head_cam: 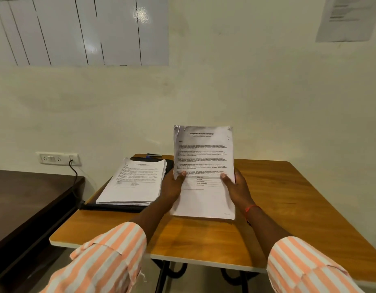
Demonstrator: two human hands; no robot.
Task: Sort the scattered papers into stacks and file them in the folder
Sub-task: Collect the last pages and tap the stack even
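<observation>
I hold a stack of printed papers upright, its bottom edge resting on the wooden table. My left hand grips the stack's left edge and my right hand grips its right edge, thumbs on the front sheet. To the left, a second stack of papers lies flat on an open black folder at the table's left side.
A dark desk stands to the left, lower than the table. A wall socket with a black cable sits behind it. A small dark object, perhaps a stapler, lies behind the folder. The wall is close behind the table.
</observation>
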